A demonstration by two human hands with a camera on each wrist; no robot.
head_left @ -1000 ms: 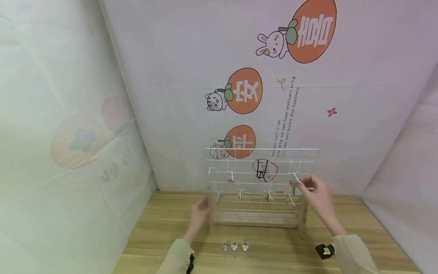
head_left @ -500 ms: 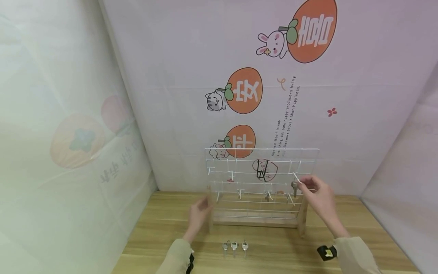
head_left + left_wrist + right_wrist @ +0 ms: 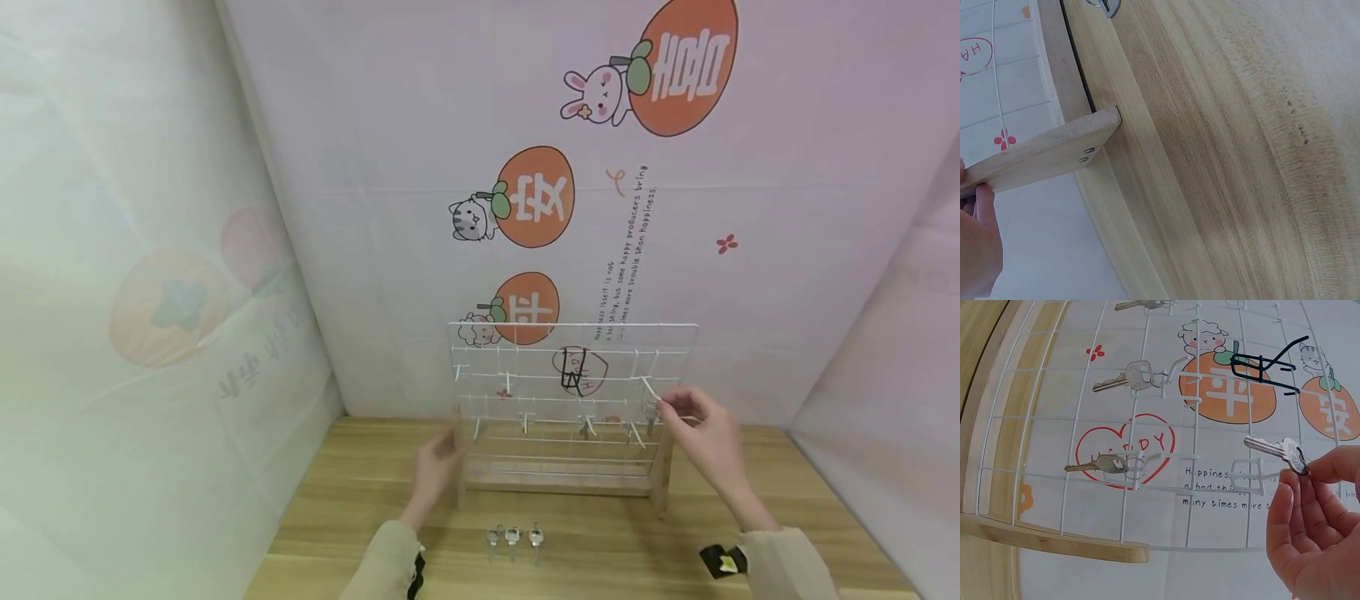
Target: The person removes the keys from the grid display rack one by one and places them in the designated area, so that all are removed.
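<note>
A white wire grid rack [image 3: 573, 324] with a wooden frame stands on the table, hooks sticking out from it. My left hand [image 3: 437, 471] grips the rack's wooden side post [image 3: 1041, 147], thumb and fingers on either side. With thumb and fingertips my right hand [image 3: 705, 429] pinches a silver key [image 3: 1282, 451] by its head, at the tip of a white upper hook [image 3: 649, 388]. The fingers hide part of the hook and the key's ring. In the right wrist view, keys hang from lower hooks, among them one key [image 3: 1132, 378] and another key [image 3: 1100, 464].
Three keys, the middle one [image 3: 513, 537] included, lie in a row on the wooden table [image 3: 600, 558] before the rack. A black hook [image 3: 573, 371] is fixed on the upper grid. Printed cloth walls [image 3: 420, 100] enclose the back and sides.
My right hand has shifted slightly right and outward along the hook, and the key has moved with it. My left hand stays on the post.
</note>
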